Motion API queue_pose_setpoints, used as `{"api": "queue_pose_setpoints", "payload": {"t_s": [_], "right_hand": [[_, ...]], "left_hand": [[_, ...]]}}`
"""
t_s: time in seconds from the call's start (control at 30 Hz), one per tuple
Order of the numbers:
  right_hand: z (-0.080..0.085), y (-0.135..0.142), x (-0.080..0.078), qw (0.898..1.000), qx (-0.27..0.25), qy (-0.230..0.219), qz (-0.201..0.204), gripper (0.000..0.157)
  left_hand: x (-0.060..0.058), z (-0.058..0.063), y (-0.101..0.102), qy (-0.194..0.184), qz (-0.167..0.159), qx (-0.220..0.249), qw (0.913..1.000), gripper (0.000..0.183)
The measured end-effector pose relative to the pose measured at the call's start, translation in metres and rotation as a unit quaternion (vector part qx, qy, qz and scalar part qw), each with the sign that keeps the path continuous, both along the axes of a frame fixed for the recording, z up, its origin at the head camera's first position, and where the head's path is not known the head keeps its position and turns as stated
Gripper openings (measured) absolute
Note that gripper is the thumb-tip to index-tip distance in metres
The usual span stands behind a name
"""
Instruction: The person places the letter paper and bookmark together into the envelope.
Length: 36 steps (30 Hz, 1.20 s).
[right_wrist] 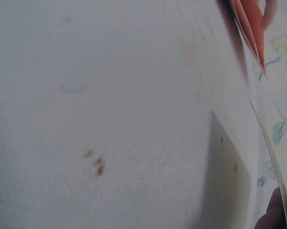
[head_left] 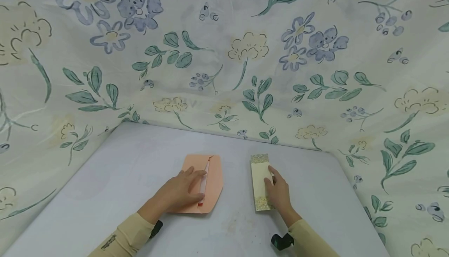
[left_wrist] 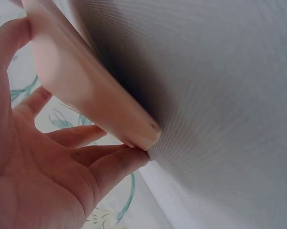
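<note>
A peach-pink envelope (head_left: 214,187) is near the middle of the table, with a narrow gap along it showing a white strip inside and a bit of red at its lower end. My left hand (head_left: 182,189) grips it from the left, thumb and fingers spread around its body. In the left wrist view the envelope (left_wrist: 81,81) stands slightly off the white surface, fingertips at its edges. To the right, my right hand (head_left: 279,194) holds a long cream card (head_left: 260,179) with glittery gold ends by its right edge. Edge-on, the card (right_wrist: 271,150) looks thin and casts a shadow.
The white table (head_left: 115,179) runs back to a floral cloth (head_left: 217,74) hung behind and at both sides. Small reddish-brown specks (right_wrist: 98,164) mark the tabletop. Dark devices (head_left: 281,242) sit at the wrists below the sleeves.
</note>
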State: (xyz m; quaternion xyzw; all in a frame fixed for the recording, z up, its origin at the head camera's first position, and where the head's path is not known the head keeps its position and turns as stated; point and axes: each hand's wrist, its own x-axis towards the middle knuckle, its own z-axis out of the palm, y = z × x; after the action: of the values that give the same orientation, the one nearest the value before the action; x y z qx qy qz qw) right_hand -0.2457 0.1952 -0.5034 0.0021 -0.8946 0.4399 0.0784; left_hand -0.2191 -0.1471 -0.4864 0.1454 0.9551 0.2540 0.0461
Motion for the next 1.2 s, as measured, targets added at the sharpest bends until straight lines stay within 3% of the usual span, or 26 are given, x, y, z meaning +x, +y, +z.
{"api": "queue_pose_setpoints", "payload": {"t_s": [1.2], "right_hand": [[-0.0003, -0.0096, 0.0022, 1.0, -0.02, -0.01, 0.01, 0.05]], "left_hand": [[-0.0024, -0.0045, -0.0012, -0.004, -0.008, 0.005, 1.0, 0.073]]}}
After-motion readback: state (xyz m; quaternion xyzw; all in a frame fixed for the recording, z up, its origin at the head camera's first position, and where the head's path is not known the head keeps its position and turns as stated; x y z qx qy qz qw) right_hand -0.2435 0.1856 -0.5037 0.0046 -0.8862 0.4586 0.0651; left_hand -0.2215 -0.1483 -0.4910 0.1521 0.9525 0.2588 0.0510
